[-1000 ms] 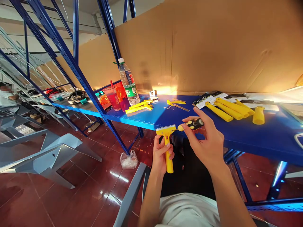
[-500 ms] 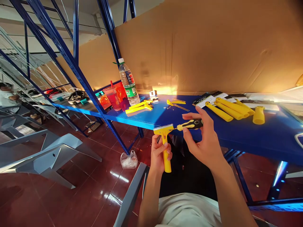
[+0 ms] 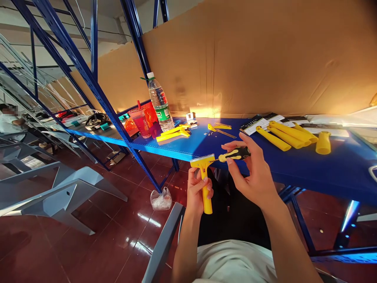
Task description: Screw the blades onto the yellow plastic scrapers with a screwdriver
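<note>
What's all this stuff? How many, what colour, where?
Table: one, blue, ahead
Scraper: one, yellow, centre
Screwdriver: one, black and yellow, at scraper
Bottle: one, clear, table's left
Cup: one, red, beside bottle
Plastic pieces: several, yellow, by bottle
Tiny bits: several, silvery, mid-table
Handles: about five, yellow, table's right
Cards: several, black and white, by handles
Cardboard: one, brown, behind table
Posts: several, blue, around table
Chairs: several, grey, left
Bag: one, clear, floor
Person: one, white top, far left
Left hand: one, bare, around scraper
Right hand: one, bare, on screwdriver
</note>
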`<state>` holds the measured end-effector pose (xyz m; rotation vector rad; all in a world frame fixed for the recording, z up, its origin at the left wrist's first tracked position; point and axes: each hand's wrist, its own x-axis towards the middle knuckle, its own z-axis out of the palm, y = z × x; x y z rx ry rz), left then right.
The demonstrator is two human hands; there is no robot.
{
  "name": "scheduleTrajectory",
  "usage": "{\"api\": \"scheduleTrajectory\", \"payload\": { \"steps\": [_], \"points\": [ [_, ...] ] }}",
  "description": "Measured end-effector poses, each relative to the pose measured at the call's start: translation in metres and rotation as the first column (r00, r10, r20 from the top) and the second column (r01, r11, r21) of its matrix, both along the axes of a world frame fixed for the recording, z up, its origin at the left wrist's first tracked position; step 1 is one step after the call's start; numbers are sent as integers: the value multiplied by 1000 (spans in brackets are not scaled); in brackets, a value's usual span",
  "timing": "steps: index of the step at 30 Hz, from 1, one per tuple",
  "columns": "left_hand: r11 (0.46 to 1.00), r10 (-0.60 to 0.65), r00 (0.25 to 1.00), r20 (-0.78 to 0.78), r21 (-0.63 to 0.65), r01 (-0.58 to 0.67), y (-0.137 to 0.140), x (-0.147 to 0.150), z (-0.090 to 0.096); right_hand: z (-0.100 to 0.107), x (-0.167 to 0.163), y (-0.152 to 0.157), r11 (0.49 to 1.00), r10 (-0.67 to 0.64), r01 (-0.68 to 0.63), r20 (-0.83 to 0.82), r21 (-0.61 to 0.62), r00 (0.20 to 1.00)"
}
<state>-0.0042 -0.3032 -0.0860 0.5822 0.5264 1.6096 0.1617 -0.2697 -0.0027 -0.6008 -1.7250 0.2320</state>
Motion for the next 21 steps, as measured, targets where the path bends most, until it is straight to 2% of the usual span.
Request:
{"api": "scheduleTrajectory", "payload": {
  "steps": [3, 9, 15, 21],
  "points": [
    [1000, -12, 1000, -8, 12, 12, -1, 0, 1, 1, -1, -3, 999, 40, -40, -19, -17, 999],
    [999, -36, 999, 11, 21, 36, -3, 1, 3, -1, -1, 1, 997, -39, 42, -44, 67, 998],
    [998, -58, 998, -15, 36, 58, -3, 3, 2, 1, 2, 1, 990, -104, 109, -60, 84, 993],
    [997, -62, 998, -10, 39, 62, -4, 2, 2, 9, 2, -12, 1000, 18, -17, -32, 9, 999]
  ]
}}
